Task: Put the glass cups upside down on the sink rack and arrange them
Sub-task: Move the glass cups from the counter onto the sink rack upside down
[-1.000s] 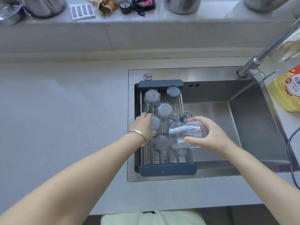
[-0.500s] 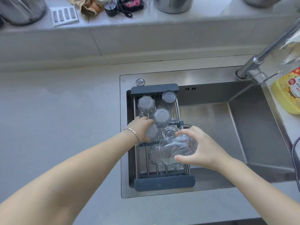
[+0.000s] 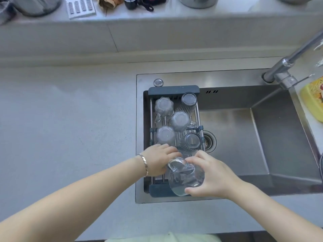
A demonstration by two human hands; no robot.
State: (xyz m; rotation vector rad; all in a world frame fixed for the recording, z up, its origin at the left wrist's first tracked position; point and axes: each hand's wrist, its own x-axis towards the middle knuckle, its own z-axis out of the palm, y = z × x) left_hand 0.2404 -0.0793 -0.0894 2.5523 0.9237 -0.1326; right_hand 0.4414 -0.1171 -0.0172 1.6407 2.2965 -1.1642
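A dark-ended sink rack [image 3: 173,89] spans the left end of the steel sink [image 3: 248,140]. Several glass cups stand upside down on it, among them a faceted one [image 3: 164,107], a ribbed one [image 3: 188,101] and a round one [image 3: 165,135]. My right hand [image 3: 215,177] grips a large clear glass cup [image 3: 186,180], tilted over the rack's near end with its mouth toward me. My left hand [image 3: 160,159] lies palm down on the near part of the rack, fingers curled beside that cup. What is under its fingers is hidden.
A faucet [image 3: 288,62] leans over the sink from the right, and a yellow bottle [image 3: 312,100] stands on the right edge. The drain [image 3: 210,141] lies right of the rack. Pots and small items line the back ledge [image 3: 157,16]. Grey countertop [image 3: 70,128] stretches left.
My right hand has brought the large glass cup down and toward the rack's near end. My left hand has let go of the round cup and slid nearer to me.
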